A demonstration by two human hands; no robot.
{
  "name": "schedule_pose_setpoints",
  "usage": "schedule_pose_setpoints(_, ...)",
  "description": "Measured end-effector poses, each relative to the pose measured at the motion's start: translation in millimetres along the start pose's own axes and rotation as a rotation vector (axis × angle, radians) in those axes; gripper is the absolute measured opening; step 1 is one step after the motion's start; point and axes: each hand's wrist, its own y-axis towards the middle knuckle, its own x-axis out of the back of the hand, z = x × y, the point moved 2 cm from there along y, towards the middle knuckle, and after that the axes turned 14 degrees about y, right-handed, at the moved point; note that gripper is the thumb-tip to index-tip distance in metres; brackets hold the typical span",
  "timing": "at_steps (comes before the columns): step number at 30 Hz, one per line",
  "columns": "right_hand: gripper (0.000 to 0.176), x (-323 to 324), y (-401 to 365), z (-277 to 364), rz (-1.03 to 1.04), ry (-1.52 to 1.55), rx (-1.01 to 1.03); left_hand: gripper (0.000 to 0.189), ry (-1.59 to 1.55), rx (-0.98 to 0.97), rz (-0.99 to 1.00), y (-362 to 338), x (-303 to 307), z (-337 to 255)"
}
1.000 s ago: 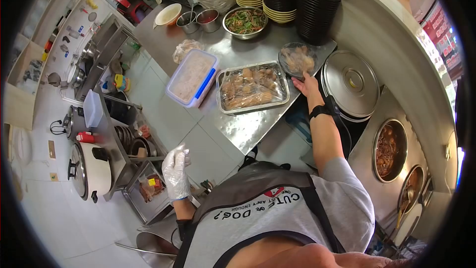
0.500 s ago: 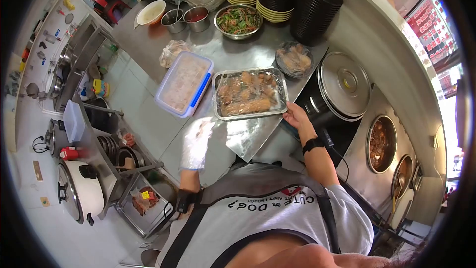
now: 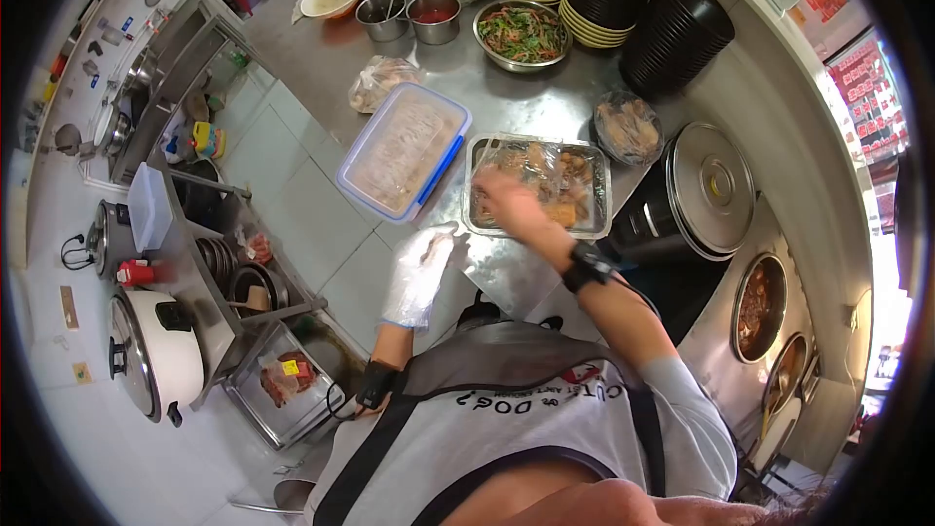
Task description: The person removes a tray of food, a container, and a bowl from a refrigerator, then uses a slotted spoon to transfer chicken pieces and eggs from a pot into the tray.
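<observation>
My right hand (image 3: 514,205), bare and blurred, is over the left part of a foil tray (image 3: 608,197) of browned food pieces. Clear plastic film (image 3: 536,164) lies bunched beside it; whether my fingers grip it cannot be made out. The tray's right part looks free of film. My left hand (image 3: 424,263), in a clear plastic glove bright with glare, hovers off the table edge near the tray's lower left corner, fingers slightly apart and holding nothing. A lidded plastic box (image 3: 405,151) with a blue clip stands left of the tray.
Behind are a bowl of cut vegetables (image 3: 521,34), two metal pots (image 3: 433,18), a bagged item (image 3: 382,84) and stacked black bowls (image 3: 675,37). A film-covered bowl (image 3: 627,127) and a large lidded pot (image 3: 713,190) stand right. Left is a rice cooker (image 3: 161,356).
My right hand has left the tray's right corner and moved left over the food. The film has drawn back from the tray's right side. The view has shifted, moving the table rightward in the picture.
</observation>
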Motion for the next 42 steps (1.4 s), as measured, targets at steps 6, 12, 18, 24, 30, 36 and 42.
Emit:
schedule_pose_setpoints(6, 0.018, -65.4, 39.3, -8.2, 0.542, -0.368, -0.057, 0.025, -0.044, 0.150, -0.057, -20.3, 33.7, 25.4)
schedule_pose_setpoints(12, 0.019, -13.4, 22.5, 18.3, 0.342, -0.086, 0.072, 0.028, -0.128, 0.247, -0.113, -27.4, 50.6, 52.1)
schedule_pose_setpoints(18, 0.017, 133.6, -81.7, -5.5, -0.805, 0.017, -0.332, 0.025, -0.159, 0.248, -0.065, -9.8, 40.7, 33.3)
schedule_pose_setpoints(24, 0.016, 192.7, -260.7, -159.3, -1.704, 0.391, -0.776, 0.027, -0.105, 0.101, 0.117, 12.1, 16.0, 4.5)
schedule_pose_setpoints(30, 0.061, 147.3, -216.5, -100.8, -1.154, 0.545, -1.258, 0.026, -0.102, 0.033, 0.191, 21.3, -2.9, -18.8)
schedule_pose_setpoints(36, 0.020, 109.3, -175.4, -124.1, -0.577, 0.717, -1.081, 0.025, -0.013, -0.018, 0.212, 14.3, -8.4, -28.4)
schedule_pose_setpoints(42, 0.009, 71.3, -213.2, -128.8, -0.494, 1.105, -1.219, 0.024, 0.009, -0.009, 0.215, 16.2, -10.0, -39.5)
